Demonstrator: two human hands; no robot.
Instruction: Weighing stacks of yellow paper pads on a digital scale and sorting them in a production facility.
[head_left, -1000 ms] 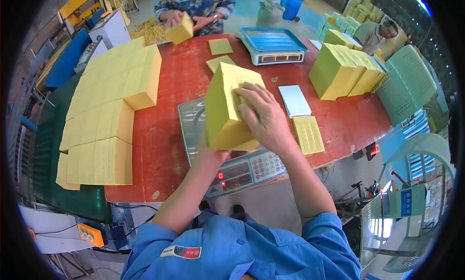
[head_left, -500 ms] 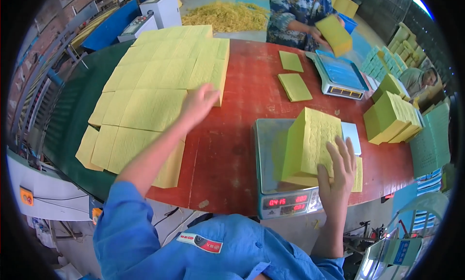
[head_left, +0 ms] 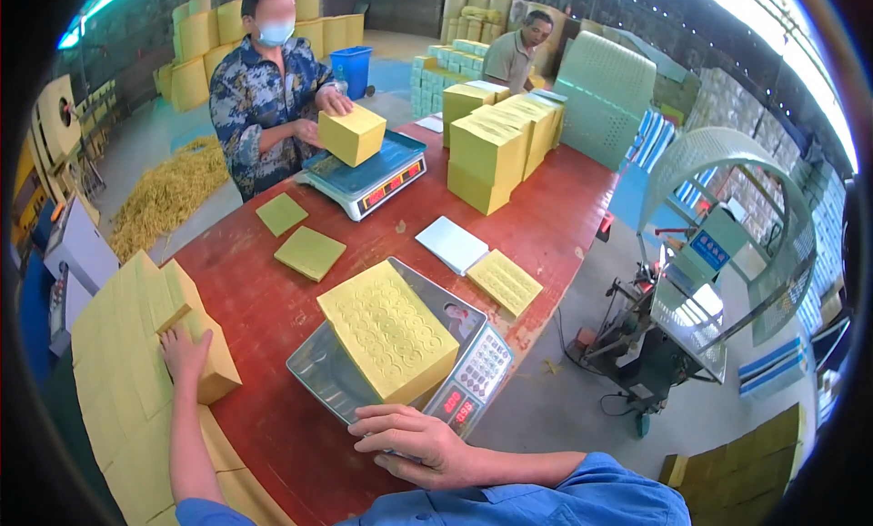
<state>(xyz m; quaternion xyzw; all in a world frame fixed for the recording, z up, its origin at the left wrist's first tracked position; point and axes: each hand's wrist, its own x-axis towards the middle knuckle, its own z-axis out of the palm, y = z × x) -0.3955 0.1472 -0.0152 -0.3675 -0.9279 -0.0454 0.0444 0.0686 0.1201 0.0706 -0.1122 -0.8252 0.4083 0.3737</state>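
Observation:
My left hand (head_left: 186, 351) lies with fingers spread at the edge of the large block of yellow paper stacks (head_left: 123, 367) on the left. It touches the top near the inner corner. On the near scale (head_left: 314, 367) sits a thick yellow paper stack (head_left: 386, 326) with rows of curved marks pressed into its top. My right hand (head_left: 423, 444) hovers by the scale's near edge, in front of that stack, fingers extended and holding nothing. Beside the scale's display lie a thin marked yellow pad (head_left: 505, 282) and a white pad (head_left: 452, 244).
Across the red table (head_left: 245, 290), a person (head_left: 268, 99) has both hands at a yellow stack (head_left: 352, 135) on another scale (head_left: 364, 180). Two thin yellow pads (head_left: 309, 252) lie nearby. Tall yellow stacks (head_left: 496, 153) stand farther right; another person (head_left: 514, 58) is behind. A machine (head_left: 700, 290) stands beyond the table's right edge.
The view has swung right. My right hand has come off the stack on the near scale toward me. My left fingers have spread out. The co-worker's yellow stack is now at the far scale.

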